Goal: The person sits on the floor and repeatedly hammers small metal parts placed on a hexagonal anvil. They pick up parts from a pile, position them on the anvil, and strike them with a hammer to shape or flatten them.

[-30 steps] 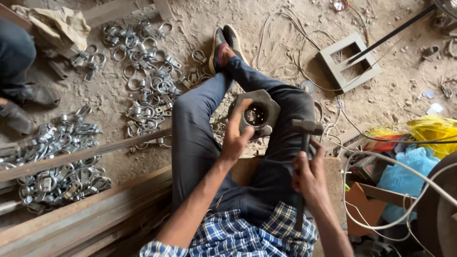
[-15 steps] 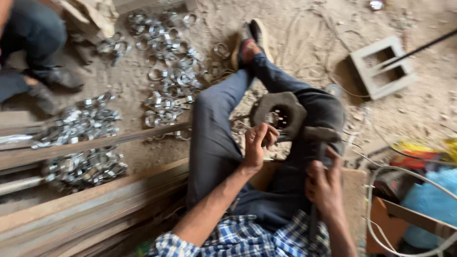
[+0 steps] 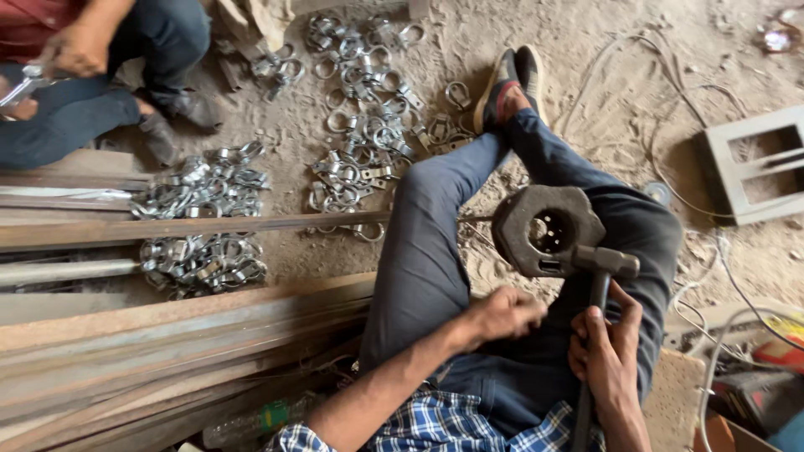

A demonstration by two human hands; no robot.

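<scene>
Gripping hammer (image 3: 599, 285) in right hand (image 3: 607, 356), left hand (image 3: 502, 314) fisted, contents unclear.

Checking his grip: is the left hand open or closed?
Closed: the left hand is a fist on his lap; whether it holds anything, cannot tell.

A heavy grey metal die block (image 3: 546, 230), roughly hexagonal with a round central hole, is rested on the right thigh, its open face turned upward. A dark steel hammer (image 3: 600, 289) is held upright, its head touching the block's lower edge.
</scene>
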